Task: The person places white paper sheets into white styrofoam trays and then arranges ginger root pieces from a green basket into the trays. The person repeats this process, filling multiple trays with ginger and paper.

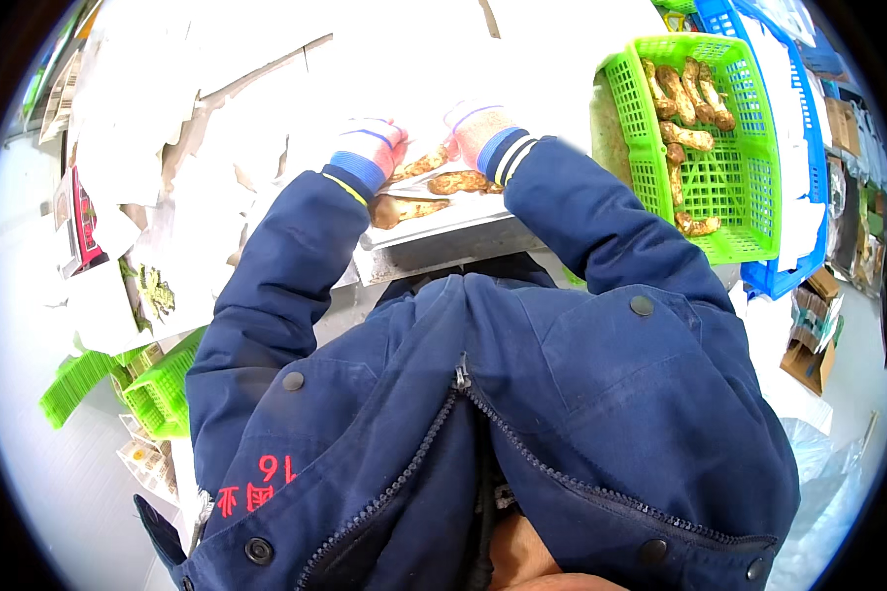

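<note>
Several brown mushrooms with long stems lie on white paper at the near edge of the work surface. My left hand (pixel 375 146), in a pink, white and blue knitted glove, is beside the upper mushroom (pixel 420 164); its fingers are partly lost in glare. My right hand (pixel 482 134), gloved the same way, is at that mushroom's other end; whether it grips it is unclear. A second mushroom (pixel 460 182) lies just below my right wrist, and a third mushroom (pixel 406 211) lies nearest my body, by my left cuff.
To the right stands a green plastic basket (pixel 767 170) holding several similar mushrooms, against a blue crate (pixel 817 185) lined with white. Torn white paper (pixel 244 96) covers the left side. A red-fronted device (pixel 85 225) sits at far left, above green baskets (pixel 164 391).
</note>
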### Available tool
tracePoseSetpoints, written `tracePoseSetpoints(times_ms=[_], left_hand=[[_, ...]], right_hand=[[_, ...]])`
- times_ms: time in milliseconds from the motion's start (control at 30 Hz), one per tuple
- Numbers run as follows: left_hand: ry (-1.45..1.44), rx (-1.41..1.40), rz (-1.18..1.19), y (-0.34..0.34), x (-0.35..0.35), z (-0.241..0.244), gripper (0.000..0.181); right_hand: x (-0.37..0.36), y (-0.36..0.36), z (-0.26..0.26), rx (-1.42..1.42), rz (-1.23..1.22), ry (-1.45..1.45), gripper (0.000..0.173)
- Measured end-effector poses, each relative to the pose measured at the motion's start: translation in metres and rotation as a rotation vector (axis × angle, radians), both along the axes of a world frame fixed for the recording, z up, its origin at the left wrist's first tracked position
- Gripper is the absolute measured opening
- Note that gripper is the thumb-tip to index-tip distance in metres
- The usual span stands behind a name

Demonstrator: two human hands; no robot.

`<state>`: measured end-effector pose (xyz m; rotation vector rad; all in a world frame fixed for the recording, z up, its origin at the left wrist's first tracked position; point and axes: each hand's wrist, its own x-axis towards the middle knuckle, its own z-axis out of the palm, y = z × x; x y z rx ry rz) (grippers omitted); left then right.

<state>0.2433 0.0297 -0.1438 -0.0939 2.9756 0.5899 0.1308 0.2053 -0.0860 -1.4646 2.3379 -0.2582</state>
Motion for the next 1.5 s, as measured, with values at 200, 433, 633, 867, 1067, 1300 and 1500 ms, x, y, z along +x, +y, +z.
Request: tracePoseSetpoints(times_ms=[200, 433, 633, 867, 1067, 1300, 1500], left_hand=[[0.344, -0.077, -0.140, 0.012, 0.021, 0.056, 0.006], [0.195, 0.221, 0.061, 0.044, 0.033, 0.052, 0.023], [0.200, 0.074, -0.100, 0.049, 0.020, 0.048, 0.022], [0.235, 0.043, -0.090, 0.047, 0.028, 0.054, 0.023], [0.168, 0.019, -0.051, 0.048, 0.027, 0.052, 0.020], [0.119, -0.043, -0.059, 0.046, 0.032, 0.043, 0.018], [0.054, -0.079, -0.060, 0.044, 0.033, 0.047, 0.027]], right_hand=[[-0.001, 0.016, 0.031, -0.059, 0.121, 0.188, 0.023], [-0.005, 0.062, 0.043, -0.339, -0.031, 0.048, 0.027], [-0.148, 0.273, 0.056, 0.278, -0.449, 0.658, 0.024], [-0.152, 0.297, 0.033, -0.011, -0.566, 0.391, 0.031], [-0.119, 0.212, 0.123, -0.593, -0.349, -0.158, 0.043], [-0.013, -0.005, 0.075, -0.346, 0.305, -0.070, 0.033], [0.001, -0.036, 0.025, 0.142, 0.436, -0.037, 0.032]])
